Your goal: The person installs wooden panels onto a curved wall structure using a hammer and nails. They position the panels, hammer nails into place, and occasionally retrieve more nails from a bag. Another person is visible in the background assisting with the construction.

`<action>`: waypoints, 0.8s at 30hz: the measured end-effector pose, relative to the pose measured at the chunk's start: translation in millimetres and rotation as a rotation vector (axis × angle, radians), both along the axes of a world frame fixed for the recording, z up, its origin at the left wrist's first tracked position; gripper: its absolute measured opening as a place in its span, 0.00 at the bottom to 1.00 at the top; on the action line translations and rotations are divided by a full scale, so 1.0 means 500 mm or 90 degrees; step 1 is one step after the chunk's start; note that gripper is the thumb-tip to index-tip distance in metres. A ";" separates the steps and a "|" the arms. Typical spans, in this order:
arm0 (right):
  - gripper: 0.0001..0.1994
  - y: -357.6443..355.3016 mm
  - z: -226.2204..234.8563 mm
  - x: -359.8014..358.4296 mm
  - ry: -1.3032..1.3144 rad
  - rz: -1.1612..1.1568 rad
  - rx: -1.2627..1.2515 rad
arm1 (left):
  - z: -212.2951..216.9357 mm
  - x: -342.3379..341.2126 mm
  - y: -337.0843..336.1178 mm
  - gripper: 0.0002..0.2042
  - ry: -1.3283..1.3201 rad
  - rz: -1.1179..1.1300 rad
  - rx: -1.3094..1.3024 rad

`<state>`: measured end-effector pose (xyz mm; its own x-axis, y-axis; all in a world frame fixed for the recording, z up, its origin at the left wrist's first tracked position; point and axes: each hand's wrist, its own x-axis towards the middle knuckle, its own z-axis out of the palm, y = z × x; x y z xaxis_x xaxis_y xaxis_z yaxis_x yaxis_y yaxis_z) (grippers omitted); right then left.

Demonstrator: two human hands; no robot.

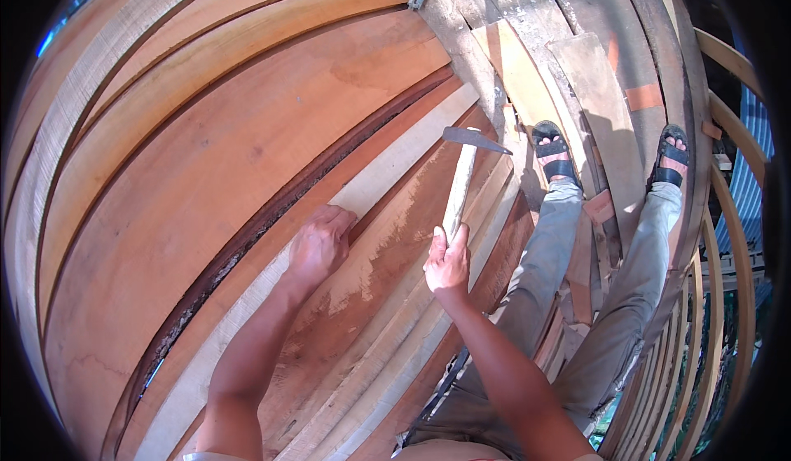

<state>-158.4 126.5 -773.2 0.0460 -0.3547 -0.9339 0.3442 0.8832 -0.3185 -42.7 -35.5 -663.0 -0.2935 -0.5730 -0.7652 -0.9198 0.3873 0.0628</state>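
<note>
My left hand (320, 247) is closed over a long pale wooden strip (395, 160), its curled fingers at the strip's right edge. The fingertips are partly hidden. My right hand (448, 262) is wrapped round the lower end of the light wooden handle of a hammer (459, 182). The hammer's head is long, narrow and dark, tapering to a point on the right. It is held up over brown planking (371, 267) that has a rough, patchy surface. Between the strip and a broad orange-brown plank (247, 140) runs a dark gap (272, 218).
Curved planks and ribs (99, 57) rise on the left. My sandalled feet stand apart on worn boards (589, 65), with a loose pale board (515, 70) beside the left foot (554, 148). Curved open ribs (717, 313) line the right side, with blue corrugated sheeting (754, 131) beyond.
</note>
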 end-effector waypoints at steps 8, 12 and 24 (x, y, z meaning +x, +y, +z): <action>0.19 -0.074 -0.158 -0.030 -0.169 0.186 0.018 | -0.006 -0.001 0.005 0.05 -0.027 -0.002 0.025; 0.18 -0.134 -0.271 0.000 -0.051 -0.086 0.116 | -0.003 -0.012 0.002 0.06 -0.033 0.002 0.012; 0.14 0.021 -0.129 -0.038 -0.065 0.153 -0.100 | 0.001 -0.005 0.002 0.07 -0.016 -0.013 0.024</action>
